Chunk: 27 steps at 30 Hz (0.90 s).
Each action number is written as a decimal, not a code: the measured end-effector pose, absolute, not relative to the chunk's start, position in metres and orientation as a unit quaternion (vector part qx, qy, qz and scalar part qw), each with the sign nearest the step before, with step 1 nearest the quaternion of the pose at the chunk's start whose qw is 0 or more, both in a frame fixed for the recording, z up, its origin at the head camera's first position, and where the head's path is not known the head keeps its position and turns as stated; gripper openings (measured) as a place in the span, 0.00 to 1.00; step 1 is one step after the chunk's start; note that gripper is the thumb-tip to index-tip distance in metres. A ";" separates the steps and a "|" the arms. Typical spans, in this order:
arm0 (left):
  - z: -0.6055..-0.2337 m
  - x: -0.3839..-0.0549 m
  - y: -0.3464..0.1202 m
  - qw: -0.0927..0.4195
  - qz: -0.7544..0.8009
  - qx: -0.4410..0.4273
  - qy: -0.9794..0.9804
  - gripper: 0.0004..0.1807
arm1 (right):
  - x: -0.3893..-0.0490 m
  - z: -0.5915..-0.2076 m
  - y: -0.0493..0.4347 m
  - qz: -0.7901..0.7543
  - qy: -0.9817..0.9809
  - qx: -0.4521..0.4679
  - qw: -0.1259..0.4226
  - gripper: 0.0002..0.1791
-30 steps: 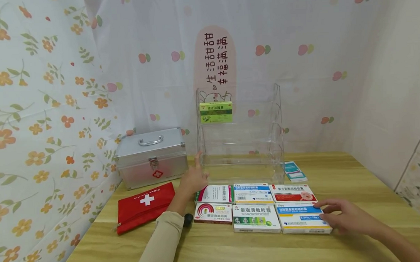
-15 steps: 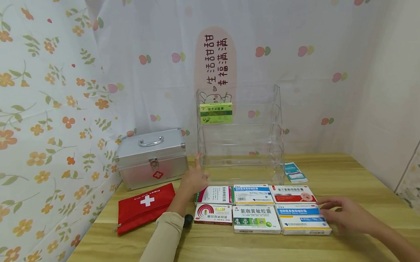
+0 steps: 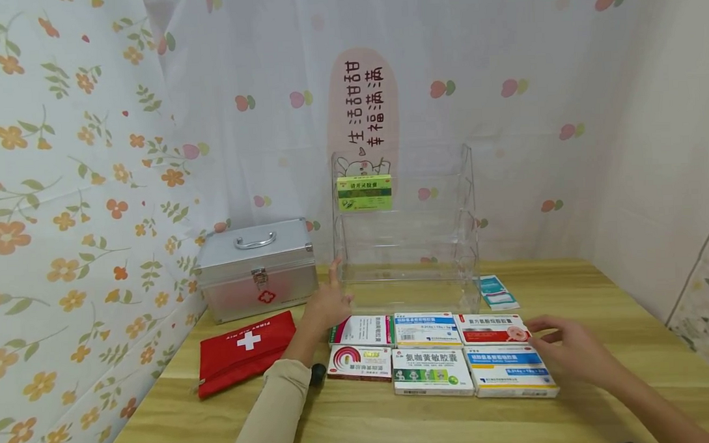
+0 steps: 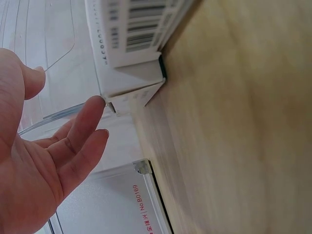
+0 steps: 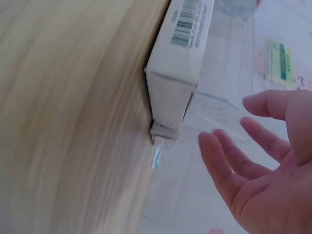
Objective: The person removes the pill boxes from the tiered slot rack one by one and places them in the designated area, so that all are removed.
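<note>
My left hand (image 3: 329,302) is beside the lower left side of a clear acrylic display rack (image 3: 412,273), fingers extended and holding nothing. My right hand (image 3: 572,347) hovers at the right end of the medicine boxes, loosely curved, its fingertips by the right edge of the red-and-white medicine box (image 3: 490,329). Just below that lies a blue-and-white medicine box (image 3: 509,371). In the right wrist view, nothing sits between the fingers (image 5: 219,163). A green medicine box (image 3: 364,194) stands on the rack's top tier, at the left.
Several other medicine boxes, among them a white-and-green one (image 3: 433,371), lie in two rows before the rack. A silver first-aid case (image 3: 256,270) and a red first-aid pouch (image 3: 246,352) occupy the left. Blue-and-white packets (image 3: 498,292) lie right of the rack.
My right hand has shifted away from the lower blue-and-white box, slightly up and toward the red-and-white box's edge. The left hand has stayed by the rack.
</note>
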State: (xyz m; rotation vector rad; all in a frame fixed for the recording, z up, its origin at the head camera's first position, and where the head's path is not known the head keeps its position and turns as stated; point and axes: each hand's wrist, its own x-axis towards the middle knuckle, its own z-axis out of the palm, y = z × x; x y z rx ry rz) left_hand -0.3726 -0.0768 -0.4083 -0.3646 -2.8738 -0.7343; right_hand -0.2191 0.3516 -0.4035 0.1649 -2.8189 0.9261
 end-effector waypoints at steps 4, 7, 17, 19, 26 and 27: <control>-0.410 -0.373 -0.077 0.075 -0.244 -0.119 -0.960 0.49 | -0.223 -0.403 0.345 0.316 -0.941 0.055 0.105 0.18; -0.410 -0.373 -0.076 0.073 -0.246 -0.119 -0.959 0.49 | -0.227 -0.401 0.341 0.329 -0.935 0.054 0.121 0.18; -0.409 -0.373 -0.077 0.073 -0.243 -0.118 -0.960 0.50 | -0.241 -0.397 0.324 0.365 -0.916 0.069 0.152 0.18; -0.409 -0.373 -0.078 0.076 -0.244 -0.118 -0.960 0.49 | -0.244 -0.397 0.320 0.379 -0.909 0.075 0.156 0.18; -0.411 -0.375 -0.078 0.086 -0.234 -0.128 -0.960 0.48 | -0.251 -0.398 0.310 0.401 -0.899 0.077 0.161 0.18; -0.411 -0.375 -0.078 0.086 -0.233 -0.128 -0.960 0.48 | -0.253 -0.398 0.308 0.399 -0.900 0.073 0.161 0.19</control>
